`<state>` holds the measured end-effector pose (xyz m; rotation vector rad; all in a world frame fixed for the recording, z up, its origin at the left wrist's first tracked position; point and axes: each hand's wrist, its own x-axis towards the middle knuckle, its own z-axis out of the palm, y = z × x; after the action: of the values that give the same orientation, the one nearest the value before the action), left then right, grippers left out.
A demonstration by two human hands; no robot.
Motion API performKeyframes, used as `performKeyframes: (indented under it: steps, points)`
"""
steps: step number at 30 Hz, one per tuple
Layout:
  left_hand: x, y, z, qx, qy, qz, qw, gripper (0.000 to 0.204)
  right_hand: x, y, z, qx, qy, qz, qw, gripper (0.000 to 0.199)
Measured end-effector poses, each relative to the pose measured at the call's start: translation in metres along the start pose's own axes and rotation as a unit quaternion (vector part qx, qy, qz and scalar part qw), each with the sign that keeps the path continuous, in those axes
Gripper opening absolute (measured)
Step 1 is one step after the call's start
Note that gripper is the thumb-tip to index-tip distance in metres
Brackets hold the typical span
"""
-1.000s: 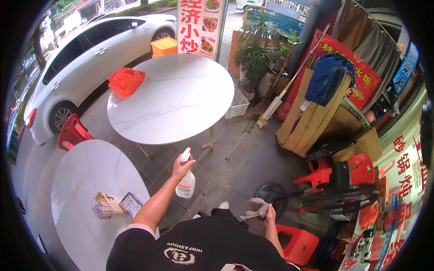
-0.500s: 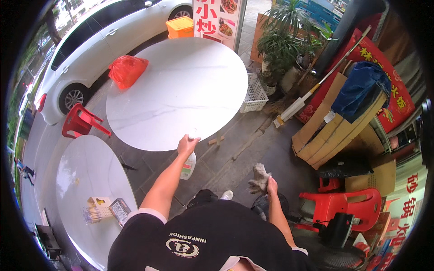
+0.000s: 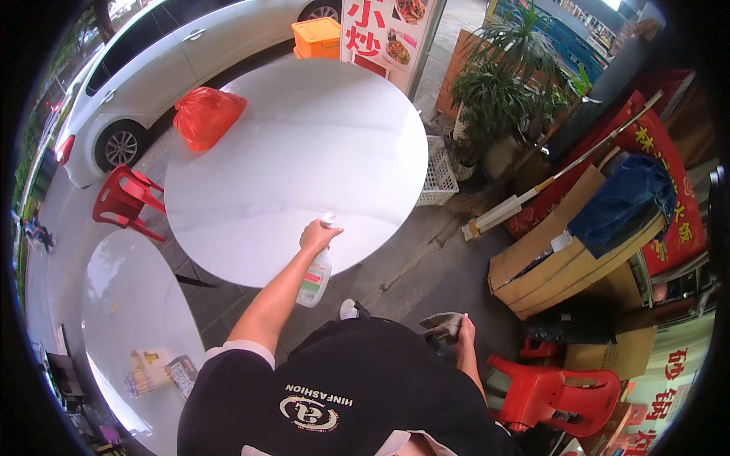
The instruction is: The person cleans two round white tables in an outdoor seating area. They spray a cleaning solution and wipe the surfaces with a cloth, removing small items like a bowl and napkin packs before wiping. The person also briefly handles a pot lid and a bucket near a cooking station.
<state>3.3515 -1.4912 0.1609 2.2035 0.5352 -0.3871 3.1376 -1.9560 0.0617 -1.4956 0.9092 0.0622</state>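
The left grip is closed around the neck of a spray bottle, with the fingers wrapped and the white spray head showing just above the hand. The body of this bottle hangs directly under the grip, pale, with a label in green and red, and it leans a little, its base being nearer to the person. In the view it overlaps the near edge of the large round white counter; whether it touches this edge, I cannot tell. The right grip is well apart from the bottle, at the right side of the body, and it is closed on one end of a grey cloth. The rest of the cloth extends to the left of the fingers, above the floor. On the far left part of the same counter sits a red plastic bag, tied and full, well apart from both hands. A second white counter stands at the left, carrying thin sticks in a holder. Near it is a red chair.
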Motion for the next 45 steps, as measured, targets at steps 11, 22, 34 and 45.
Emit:
performKeyframes:
  steps: [11,22,34,45]
  points:
    - [0.075,0.112,0.008,0.075,-0.033,0.062,0.995,0.034,0.107,-0.095,0.036,0.069,-0.012,-0.014,0.997,0.041]
    - [0.163,0.190,0.039,0.056,0.146,-0.018,0.988,0.041,0.277,-0.181,0.038,0.029,-0.126,-0.025,0.991,0.041]
    - [0.203,0.260,0.067,0.040,0.170,-0.109,0.979,0.037,0.382,-0.276,0.018,-0.053,-0.172,0.011,0.984,0.042]
    - [0.180,0.131,-0.038,0.004,0.332,-0.261,0.906,0.037,0.415,-0.336,0.089,-0.003,-0.238,-0.046,0.970,0.039]
